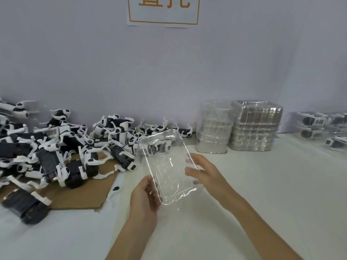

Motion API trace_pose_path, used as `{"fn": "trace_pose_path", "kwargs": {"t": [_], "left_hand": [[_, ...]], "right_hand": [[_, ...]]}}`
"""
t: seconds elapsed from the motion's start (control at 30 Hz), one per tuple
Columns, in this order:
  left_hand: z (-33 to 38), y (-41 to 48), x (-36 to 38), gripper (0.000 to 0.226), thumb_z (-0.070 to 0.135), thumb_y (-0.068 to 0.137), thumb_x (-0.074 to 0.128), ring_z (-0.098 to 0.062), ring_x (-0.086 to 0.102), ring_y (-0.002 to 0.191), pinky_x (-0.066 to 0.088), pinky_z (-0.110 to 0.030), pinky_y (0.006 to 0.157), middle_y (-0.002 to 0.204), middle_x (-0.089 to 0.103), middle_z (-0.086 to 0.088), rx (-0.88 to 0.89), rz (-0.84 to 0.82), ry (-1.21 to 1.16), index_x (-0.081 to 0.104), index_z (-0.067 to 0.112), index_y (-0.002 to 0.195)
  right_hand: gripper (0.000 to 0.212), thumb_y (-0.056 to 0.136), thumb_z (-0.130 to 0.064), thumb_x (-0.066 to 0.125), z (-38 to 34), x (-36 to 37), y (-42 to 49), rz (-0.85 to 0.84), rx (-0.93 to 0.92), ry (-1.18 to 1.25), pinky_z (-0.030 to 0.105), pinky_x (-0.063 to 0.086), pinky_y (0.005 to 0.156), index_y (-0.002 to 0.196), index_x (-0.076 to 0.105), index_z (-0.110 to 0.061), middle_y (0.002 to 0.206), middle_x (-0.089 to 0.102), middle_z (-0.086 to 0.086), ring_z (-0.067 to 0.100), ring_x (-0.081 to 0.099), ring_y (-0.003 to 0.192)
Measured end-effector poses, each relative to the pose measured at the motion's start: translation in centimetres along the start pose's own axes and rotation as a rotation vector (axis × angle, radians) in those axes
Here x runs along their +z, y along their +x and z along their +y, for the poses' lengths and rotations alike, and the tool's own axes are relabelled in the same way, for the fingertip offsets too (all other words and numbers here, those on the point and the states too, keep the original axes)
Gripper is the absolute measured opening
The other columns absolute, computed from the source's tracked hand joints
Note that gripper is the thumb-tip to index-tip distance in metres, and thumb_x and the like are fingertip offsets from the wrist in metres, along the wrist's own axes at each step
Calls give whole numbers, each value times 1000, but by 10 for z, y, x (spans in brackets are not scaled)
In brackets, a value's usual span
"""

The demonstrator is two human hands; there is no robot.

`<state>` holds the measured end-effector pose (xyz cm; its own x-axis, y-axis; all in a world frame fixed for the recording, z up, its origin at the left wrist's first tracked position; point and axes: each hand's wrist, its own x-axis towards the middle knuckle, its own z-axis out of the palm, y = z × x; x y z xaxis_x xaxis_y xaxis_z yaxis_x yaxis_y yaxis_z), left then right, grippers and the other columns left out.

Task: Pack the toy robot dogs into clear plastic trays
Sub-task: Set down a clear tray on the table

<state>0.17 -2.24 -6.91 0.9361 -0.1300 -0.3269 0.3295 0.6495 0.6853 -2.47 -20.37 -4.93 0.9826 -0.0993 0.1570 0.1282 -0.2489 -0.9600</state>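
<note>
I hold one clear plastic tray (165,162) above the white table, tilted with its far end up. My left hand (146,196) grips its near left corner. Along the tray's right edge, my right hand (204,171) holds on with fingers behind it. A large heap of black-and-white toy robot dogs (62,145) lies to the left, reaching to the wall. Through the tray's far end, part of one dog shows blurred.
Two stacks of empty clear trays (255,126) stand against the wall at the back right. Packed dogs in trays (323,126) lie at the far right. A brown cardboard sheet (80,194) sits under the heap. A paper sign (163,10) hangs on the wall.
</note>
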Motion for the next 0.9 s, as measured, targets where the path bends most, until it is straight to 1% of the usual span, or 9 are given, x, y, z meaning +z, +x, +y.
{"fn": "trace_pose_path", "kwargs": {"t": [0.13, 0.23, 0.3, 0.37, 0.47, 0.53, 0.67, 0.77, 0.9], "left_hand": [[5, 5, -3, 10, 12, 98, 54, -5, 36, 35, 28, -15, 33, 49, 43, 7, 40, 0, 158, 59, 14, 89], [3, 6, -5, 7, 10, 100, 53, -9, 39, 40, 33, -19, 38, 52, 49, 4, 110, 11, 289, 60, 12, 101], [1, 5, -4, 13, 8, 101, 52, -10, 42, 44, 37, -20, 40, 54, 53, 3, 109, -5, 316, 62, 11, 110], [-1, 3, -2, 15, 7, 101, 52, -10, 43, 45, 39, -20, 42, 56, 55, 3, 103, -46, 323, 62, 8, 112], [-1, 1, -1, 16, 5, 100, 54, -10, 45, 45, 40, -20, 42, 58, 58, 1, 98, -86, 333, 64, 6, 112], [0, 2, -1, 17, 4, 99, 55, -11, 45, 48, 42, -20, 42, 61, 59, -1, 75, -90, 344, 66, 5, 111], [2, 2, -2, 18, 2, 98, 56, -12, 48, 51, 45, -20, 46, 68, 66, -4, 46, -93, 368, 69, 4, 110], [4, 1, -2, 21, 1, 97, 53, -13, 58, 54, 49, -21, 52, 80, 75, -10, 71, -76, 353, 70, 4, 110], [4, 1, -2, 19, 15, 98, 55, -19, 70, 92, 54, -31, 80, 108, 74, -7, 234, 45, 385, 71, 14, 108]], "right_hand": [[59, 83, -46, 77, 2, -5, -5, 128, -86, -98, 18, 44, 88, 135, 49, -43, 139, 49, -24, -5, 56, 117], [52, 83, -24, 81, -1, -10, -10, 292, -429, -426, 14, 37, 101, 129, 58, -34, 129, 54, -24, -3, 50, 123], [39, 81, -19, 79, -6, -9, -13, 286, -621, -599, 15, 32, 104, 116, 67, -32, 120, 62, -20, -2, 54, 118], [30, 80, -23, 77, -13, -8, -10, 194, -686, -772, 19, 28, 104, 108, 71, -33, 114, 65, -20, -1, 56, 112], [27, 84, -31, 74, -23, -11, -3, -96, -503, -984, 25, 28, 101, 109, 69, -38, 114, 64, -21, 0, 57, 107], [28, 86, -35, 72, -27, -14, 1, -191, -369, -1114, 23, 28, 94, 112, 66, -41, 116, 62, -20, 1, 54, 103], [24, 88, -34, 71, -29, -16, 3, -261, -266, -1183, 20, 31, 74, 110, 64, -42, 104, 56, -21, 0, 46, 92], [19, 87, -34, 70, -29, -17, 4, -249, -229, -1165, 14, 32, 67, 104, 67, -42, 97, 56, -21, -3, 48, 83], [14, 86, -36, 71, -26, -14, 8, -148, -136, -1134, 23, 41, 76, 100, 69, -35, 102, 56, -16, 4, 51, 91]]}}
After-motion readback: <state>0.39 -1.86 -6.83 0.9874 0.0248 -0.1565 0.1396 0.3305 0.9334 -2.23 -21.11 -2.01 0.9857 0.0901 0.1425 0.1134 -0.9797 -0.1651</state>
